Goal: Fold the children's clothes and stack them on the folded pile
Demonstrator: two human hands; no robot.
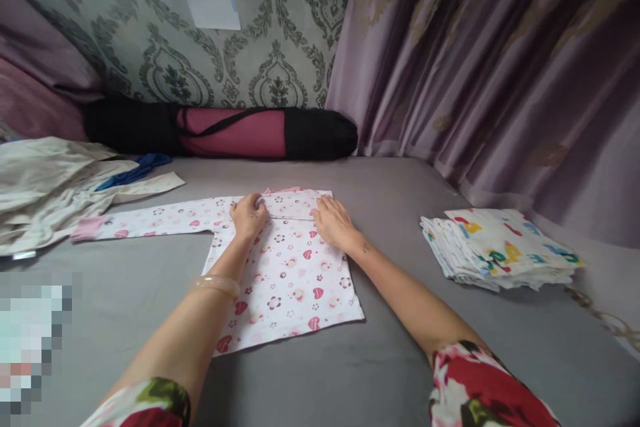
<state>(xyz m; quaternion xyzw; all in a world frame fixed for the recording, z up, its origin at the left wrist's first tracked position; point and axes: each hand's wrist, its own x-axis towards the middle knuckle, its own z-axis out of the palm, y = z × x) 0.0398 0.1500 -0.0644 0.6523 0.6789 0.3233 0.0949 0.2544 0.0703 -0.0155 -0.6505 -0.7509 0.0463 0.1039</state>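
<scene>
A small white long-sleeved shirt (290, 280) printed with hearts and flowers lies flat on the grey surface (390, 360). One sleeve stretches out to the left; the other is folded across the chest near the collar. My left hand (249, 215) rests on the shirt by the collar with fingers curled, pinching the folded sleeve's edge. My right hand (334, 221) lies flat on the shirt's right shoulder, fingers stretched out. A clear bangle (218, 285) sits on my left wrist.
A stack of folded white cloths with coloured prints (500, 250) sits to the right. Cream and blue garments (55, 187) lie heaped at the left. A black and maroon roll bag (225, 130) lies along the patterned wall. Purple curtains (500, 67) hang on the right.
</scene>
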